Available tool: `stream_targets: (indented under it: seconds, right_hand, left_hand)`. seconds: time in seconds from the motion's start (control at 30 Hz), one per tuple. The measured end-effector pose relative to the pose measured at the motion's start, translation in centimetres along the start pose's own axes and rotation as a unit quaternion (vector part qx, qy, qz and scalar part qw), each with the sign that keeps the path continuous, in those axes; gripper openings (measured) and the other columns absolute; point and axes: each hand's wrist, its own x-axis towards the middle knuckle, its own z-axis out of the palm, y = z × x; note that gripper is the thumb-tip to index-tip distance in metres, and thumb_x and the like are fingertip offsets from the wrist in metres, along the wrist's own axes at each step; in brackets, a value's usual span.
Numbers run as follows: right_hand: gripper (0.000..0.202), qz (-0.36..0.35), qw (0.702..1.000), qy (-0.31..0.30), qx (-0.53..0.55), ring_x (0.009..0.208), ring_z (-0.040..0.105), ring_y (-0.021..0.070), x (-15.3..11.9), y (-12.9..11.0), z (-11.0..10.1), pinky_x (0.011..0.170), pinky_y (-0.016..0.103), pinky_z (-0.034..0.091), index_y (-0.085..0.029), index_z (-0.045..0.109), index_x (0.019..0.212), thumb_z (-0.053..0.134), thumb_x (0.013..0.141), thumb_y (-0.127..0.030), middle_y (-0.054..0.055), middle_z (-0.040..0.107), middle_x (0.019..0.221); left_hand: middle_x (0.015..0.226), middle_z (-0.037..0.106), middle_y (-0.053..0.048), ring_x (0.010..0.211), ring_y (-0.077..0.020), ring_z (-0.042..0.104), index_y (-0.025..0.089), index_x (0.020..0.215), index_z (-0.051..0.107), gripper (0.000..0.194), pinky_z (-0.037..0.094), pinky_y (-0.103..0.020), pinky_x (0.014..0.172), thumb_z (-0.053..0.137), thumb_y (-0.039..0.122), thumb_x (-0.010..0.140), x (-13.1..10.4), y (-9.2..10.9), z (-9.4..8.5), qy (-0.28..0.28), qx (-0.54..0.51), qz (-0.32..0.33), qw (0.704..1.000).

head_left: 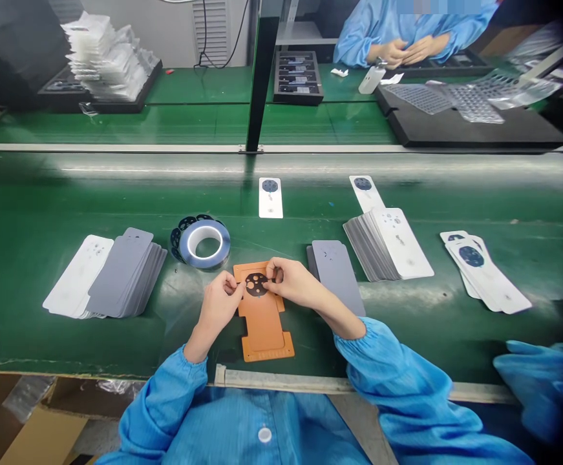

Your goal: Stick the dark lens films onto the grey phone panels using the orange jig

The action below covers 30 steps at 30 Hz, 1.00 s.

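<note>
An orange fixture plate (264,326) lies on the green work surface right in front of me. Over its upper part is a round black sticker (256,285) with several round holes. My left hand (219,305) pinches the sticker's left edge between thumb and finger. At its right edge, my right hand (293,282) does the same, fingertips closed. Whether the sticker lies flat on the plate or sits slightly above it, I cannot tell. Just behind my left hand stands a roll of blue film tape (190,248) with black round stickers along its outer side.
Grey phone-back panels (130,278) are stacked at left, with more grey panels (338,274) and a white-topped stack (402,245) at right. White panels with dark discs (497,278) lie farther right. A co-worker's hands (407,51) are across the bench, beyond a black post (260,84).
</note>
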Motion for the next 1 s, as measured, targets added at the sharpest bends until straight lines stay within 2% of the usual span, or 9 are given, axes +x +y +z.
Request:
stream_targets:
  seconds: [0.27, 0.53, 0.67, 0.8, 1.0]
  right_hand:
    - [0.014, 0.011, 0.999, 0.009, -0.033, 0.056, 0.05, 0.0131, 0.1, 0.0, 0.2, 0.057, 0.025, 0.033, -0.023, 0.054, 0.077, 0.068, 0.076, -0.022, -0.005, 0.058, 0.063]
    - [0.017, 0.005, 0.999, 0.015, -0.034, 0.06, 0.052, 0.0142, -0.1, -0.2, 0.3, 0.059, 0.026, 0.034, -0.023, 0.051, 0.075, 0.068, 0.075, -0.022, -0.004, 0.058, 0.066]
    - [0.016, 0.002, 0.999, 0.017, -0.032, 0.061, 0.052, 0.0142, 0.0, 0.0, 0.5, 0.059, 0.026, 0.035, -0.023, 0.052, 0.075, 0.068, 0.075, -0.021, -0.004, 0.058, 0.067]
    - [0.02, 0.008, 1.0, 0.006, -0.003, 0.061, 0.051, 0.014, 0.1, 0.7, 0.2, 0.059, 0.026, 0.037, -0.023, 0.052, 0.076, 0.071, 0.076, -0.027, -0.004, 0.057, 0.068]
    - [0.029, 0.022, 0.997, -0.009, 0.076, 0.064, 0.055, 0.0148, -0.4, 1.9, -0.6, 0.061, 0.028, 0.042, -0.022, 0.05, 0.075, 0.073, 0.08, -0.039, -0.003, 0.058, 0.071]
  left_hand:
    - [0.061, 0.053, 0.006, 0.056, -0.011, 0.051, 0.022, 0.069, 0.047, 0.028, 0.035, -0.022, 0.056, 0.066, 0.035, 0.085, 0.0, -0.3, 0.1, 0.013, 0.048, 0.027, 0.998]
    - [0.064, 0.058, 0.004, 0.062, -0.0131, 0.062, 0.022, 0.072, 0.048, 0.027, 0.042, -0.022, 0.06, 0.066, 0.037, 0.085, 0.2, -0.3, -0.3, -0.023, -0.004, 0.012, 1.0]
    - [0.062, 0.056, 0.006, 0.057, -0.0108, 0.056, 0.022, 0.07, 0.047, 0.027, 0.039, -0.021, 0.057, 0.066, 0.035, 0.084, 0.2, -0.2, -0.3, -0.011, 0.024, 0.025, 0.999]
    - [0.06, 0.049, 0.007, 0.056, -0.0094, 0.047, 0.021, 0.066, 0.045, 0.03, 0.034, -0.021, 0.055, 0.067, 0.033, 0.082, 0.2, -0.1, -0.2, 0.0, 0.051, 0.03, 0.998]
    - [0.06, 0.047, 0.007, 0.057, -0.0096, 0.045, 0.021, 0.064, 0.043, 0.03, 0.033, -0.022, 0.057, 0.066, 0.032, 0.08, 0.3, 0.0, -0.2, 0.002, 0.059, 0.021, 0.998]
